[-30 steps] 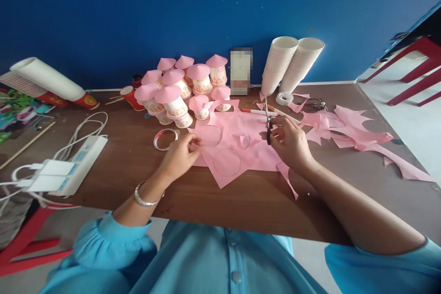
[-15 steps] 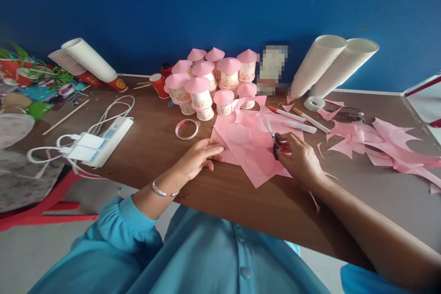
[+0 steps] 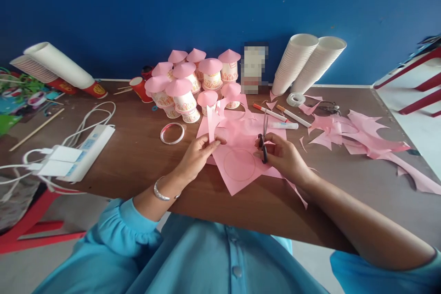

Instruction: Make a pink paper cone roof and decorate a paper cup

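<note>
My left hand (image 3: 198, 156) is closed at the left edge of the pink paper, pinching a raised pink paper strip (image 3: 211, 124) between thumb and fingers. My right hand (image 3: 287, 156) is wrapped round the black handles of a pair of scissors (image 3: 264, 140), blades pointing up and away from me. Between the hands lies a pink paper sheet (image 3: 234, 183) with a circle drawn on it, one corner toward me. Behind it stand several paper-cup houses (image 3: 211, 80) with pink cone roofs and red and orange drawings.
Pink scraps (image 3: 358, 133) spread on the right. Markers (image 3: 292, 115) and a tape roll (image 3: 296, 99) lie before tall stacks of white cups (image 3: 296, 62). A ring of tape (image 3: 172, 133) is left of the paper, beyond it a power strip (image 3: 89, 154) with white cables.
My left hand has gone from lying with fingers loose to pinching a pink paper strip and lifting it. The scissors in my right hand now point more upright. The view has shifted right.
</note>
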`<action>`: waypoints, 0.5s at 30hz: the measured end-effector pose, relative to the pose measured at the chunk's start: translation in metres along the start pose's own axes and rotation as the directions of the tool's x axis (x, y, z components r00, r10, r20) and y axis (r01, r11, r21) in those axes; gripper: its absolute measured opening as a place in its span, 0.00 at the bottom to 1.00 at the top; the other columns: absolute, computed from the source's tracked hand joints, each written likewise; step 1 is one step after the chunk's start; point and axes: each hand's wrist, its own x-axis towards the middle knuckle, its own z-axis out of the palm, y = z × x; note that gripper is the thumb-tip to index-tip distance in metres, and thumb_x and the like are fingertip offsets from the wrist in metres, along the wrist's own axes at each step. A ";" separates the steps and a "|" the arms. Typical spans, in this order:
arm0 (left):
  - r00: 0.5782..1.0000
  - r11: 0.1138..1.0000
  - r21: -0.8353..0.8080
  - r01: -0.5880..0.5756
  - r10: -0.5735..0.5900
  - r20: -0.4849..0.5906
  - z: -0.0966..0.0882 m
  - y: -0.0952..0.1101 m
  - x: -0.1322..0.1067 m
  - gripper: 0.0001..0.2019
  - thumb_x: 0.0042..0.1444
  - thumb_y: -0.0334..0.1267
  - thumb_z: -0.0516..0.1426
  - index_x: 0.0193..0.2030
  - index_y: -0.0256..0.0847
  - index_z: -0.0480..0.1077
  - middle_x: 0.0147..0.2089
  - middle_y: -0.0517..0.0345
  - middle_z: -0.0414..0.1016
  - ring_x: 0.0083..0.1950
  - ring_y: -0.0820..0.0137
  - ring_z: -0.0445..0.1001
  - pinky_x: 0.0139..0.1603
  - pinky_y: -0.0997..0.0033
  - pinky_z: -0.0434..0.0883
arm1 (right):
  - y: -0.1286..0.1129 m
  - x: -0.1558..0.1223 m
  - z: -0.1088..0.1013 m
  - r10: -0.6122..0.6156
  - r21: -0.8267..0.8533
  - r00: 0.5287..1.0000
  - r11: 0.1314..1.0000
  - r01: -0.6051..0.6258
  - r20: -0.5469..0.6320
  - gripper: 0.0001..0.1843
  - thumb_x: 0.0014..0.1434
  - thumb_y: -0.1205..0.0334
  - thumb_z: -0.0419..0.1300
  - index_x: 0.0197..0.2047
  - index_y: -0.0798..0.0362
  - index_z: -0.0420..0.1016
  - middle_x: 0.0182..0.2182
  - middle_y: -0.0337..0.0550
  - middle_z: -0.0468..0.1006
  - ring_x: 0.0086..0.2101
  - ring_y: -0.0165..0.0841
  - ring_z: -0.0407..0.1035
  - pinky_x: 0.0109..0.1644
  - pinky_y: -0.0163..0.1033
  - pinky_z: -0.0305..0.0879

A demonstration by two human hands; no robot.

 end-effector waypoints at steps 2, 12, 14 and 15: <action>0.998 0.996 -0.071 -0.059 0.058 -0.022 0.000 0.006 0.002 0.14 0.61 0.49 0.67 0.45 0.40 0.82 0.48 0.53 0.84 0.57 0.62 0.77 0.63 0.63 0.69 | -0.002 -0.002 0.002 0.034 0.053 0.999 0.998 -0.036 0.031 0.21 0.44 0.56 0.76 0.39 0.51 0.74 0.35 0.39 0.78 0.31 0.30 0.72 0.29 0.33 0.66; 0.985 0.837 -0.525 0.156 -0.094 0.144 0.014 0.020 -0.030 0.26 0.60 0.57 0.66 0.57 0.41 0.77 0.59 0.45 0.82 0.63 0.53 0.78 0.61 0.56 0.77 | -0.005 -0.014 0.017 0.011 0.244 0.999 0.970 -0.001 -0.039 0.26 0.49 0.51 0.77 0.44 0.48 0.71 0.33 0.33 0.71 0.31 0.28 0.70 0.32 0.34 0.71; 0.973 0.860 -0.463 0.215 -0.151 0.172 0.020 0.019 -0.036 0.26 0.61 0.57 0.65 0.58 0.42 0.77 0.57 0.46 0.83 0.64 0.52 0.78 0.63 0.54 0.77 | -0.003 -0.015 0.021 -0.060 0.189 0.996 0.979 0.072 -0.068 0.26 0.49 0.50 0.77 0.43 0.48 0.69 0.35 0.35 0.71 0.33 0.30 0.71 0.31 0.34 0.71; 0.972 0.890 -0.397 0.224 -0.174 0.160 0.022 0.018 -0.037 0.25 0.62 0.57 0.64 0.58 0.42 0.77 0.56 0.46 0.83 0.64 0.52 0.78 0.64 0.53 0.77 | -0.003 -0.016 0.022 -0.097 0.148 0.993 0.983 0.107 -0.073 0.26 0.49 0.49 0.77 0.42 0.48 0.69 0.37 0.36 0.72 0.36 0.31 0.72 0.32 0.34 0.71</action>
